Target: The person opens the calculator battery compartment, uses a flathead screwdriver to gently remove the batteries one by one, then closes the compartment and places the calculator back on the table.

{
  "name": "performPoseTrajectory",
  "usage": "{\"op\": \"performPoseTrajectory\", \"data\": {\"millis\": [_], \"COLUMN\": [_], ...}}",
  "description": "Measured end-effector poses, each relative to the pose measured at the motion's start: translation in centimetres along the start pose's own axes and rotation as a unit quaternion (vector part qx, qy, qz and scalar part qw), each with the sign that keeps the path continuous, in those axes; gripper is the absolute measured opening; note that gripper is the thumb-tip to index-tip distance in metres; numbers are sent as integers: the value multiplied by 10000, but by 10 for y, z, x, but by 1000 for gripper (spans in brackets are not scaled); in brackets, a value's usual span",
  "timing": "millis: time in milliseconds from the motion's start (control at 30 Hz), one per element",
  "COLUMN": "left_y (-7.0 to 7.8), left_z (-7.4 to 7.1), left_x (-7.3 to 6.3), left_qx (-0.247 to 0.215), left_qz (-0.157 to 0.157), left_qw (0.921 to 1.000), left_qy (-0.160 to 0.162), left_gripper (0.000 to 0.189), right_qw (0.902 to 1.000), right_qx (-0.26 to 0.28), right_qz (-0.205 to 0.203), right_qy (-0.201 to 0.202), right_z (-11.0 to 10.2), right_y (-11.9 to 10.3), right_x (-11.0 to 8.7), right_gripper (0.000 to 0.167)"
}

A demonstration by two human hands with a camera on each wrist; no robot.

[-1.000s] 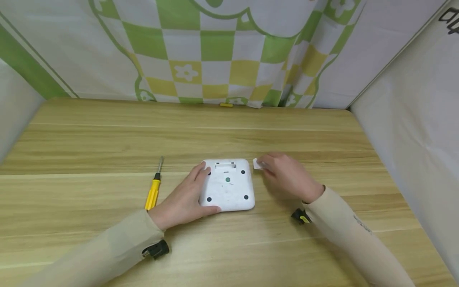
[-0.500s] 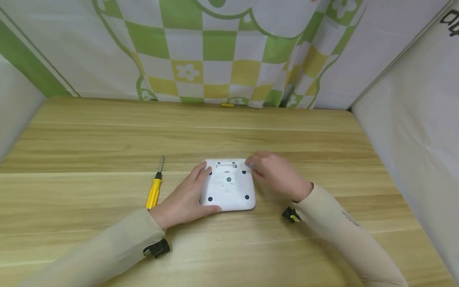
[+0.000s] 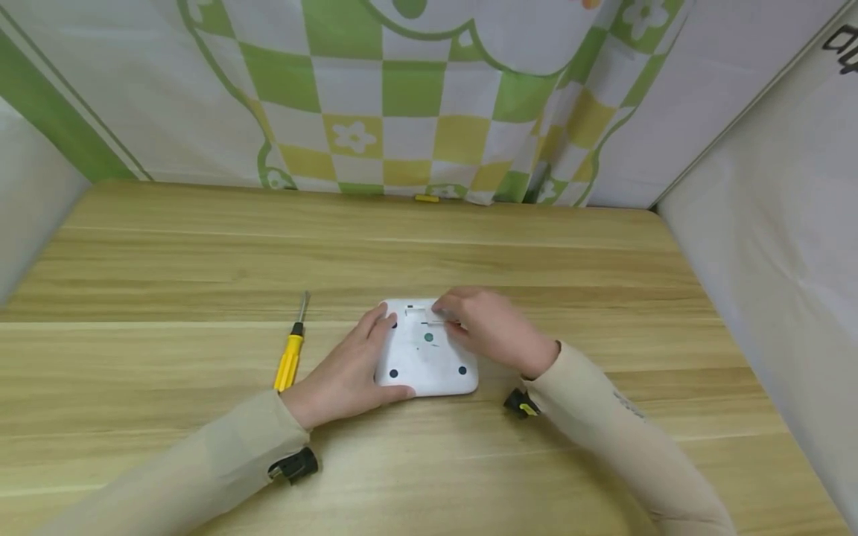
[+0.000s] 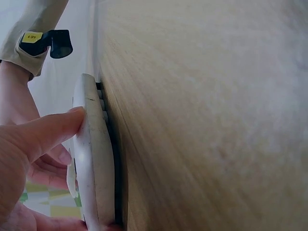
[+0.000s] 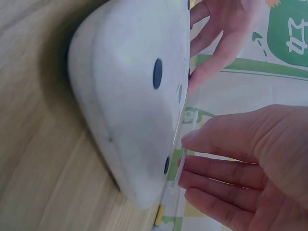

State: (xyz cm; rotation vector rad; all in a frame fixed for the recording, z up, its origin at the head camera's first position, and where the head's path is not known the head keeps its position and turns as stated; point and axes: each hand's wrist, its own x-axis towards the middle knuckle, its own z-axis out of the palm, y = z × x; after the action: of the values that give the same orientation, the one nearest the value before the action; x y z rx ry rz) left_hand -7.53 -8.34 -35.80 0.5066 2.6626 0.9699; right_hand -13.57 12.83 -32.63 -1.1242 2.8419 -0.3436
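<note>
A white calculator (image 3: 429, 365) lies face down on the table, dark round feet on its back and keys underneath. My left hand (image 3: 345, 372) grips its left side, thumb at the near edge and fingers over the far left corner. My right hand (image 3: 496, 327) pinches a small white battery cover (image 3: 434, 316) between thumb and fingers. That cover is over the calculator's far part, overlapping the right side of the uncovered battery compartment (image 3: 415, 312). In the left wrist view, the battery cover (image 4: 71, 178) appears as a thin plate close above the back.
A screwdriver (image 3: 290, 356) with a yellow handle lies left of the left hand, blade pointing away. A small yellow piece (image 3: 427, 199) sits at the table's far edge, below the checkered curtain (image 3: 412, 89). Pale fabric hangs at both sides.
My right hand has carried the battery cover leftward, from beside the calculator to over its battery compartment. The left hand keeps its grip, and the calculator has stayed in place.
</note>
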Motion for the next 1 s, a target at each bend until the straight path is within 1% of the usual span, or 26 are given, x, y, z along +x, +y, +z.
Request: {"op": "performPoseTrajectory", "data": {"millis": [333, 567, 767, 1000], "left_y": [0, 0, 0, -1], "left_z": [-1, -1, -1, -1], "left_x": [-1, -1, -1, -1], "left_qx": [-19, -16, -16, 5], "left_qz": [4, 5, -29, 11], "left_qw": [10000, 10000, 10000, 10000], "left_qy": [-26, -38, -74, -43], "left_gripper": [101, 100, 100, 100], "right_qw": [9998, 9994, 9995, 9997], "right_qx": [-30, -88, -36, 19], "right_qz": [-198, -333, -304, -227], "right_qy": [-92, -85, -79, -126], "right_z": [4, 7, 10, 10], "right_y": [-10, -13, -13, -14], "right_x": [12, 16, 17, 17], "right_gripper": [23, 21, 21, 22]}}
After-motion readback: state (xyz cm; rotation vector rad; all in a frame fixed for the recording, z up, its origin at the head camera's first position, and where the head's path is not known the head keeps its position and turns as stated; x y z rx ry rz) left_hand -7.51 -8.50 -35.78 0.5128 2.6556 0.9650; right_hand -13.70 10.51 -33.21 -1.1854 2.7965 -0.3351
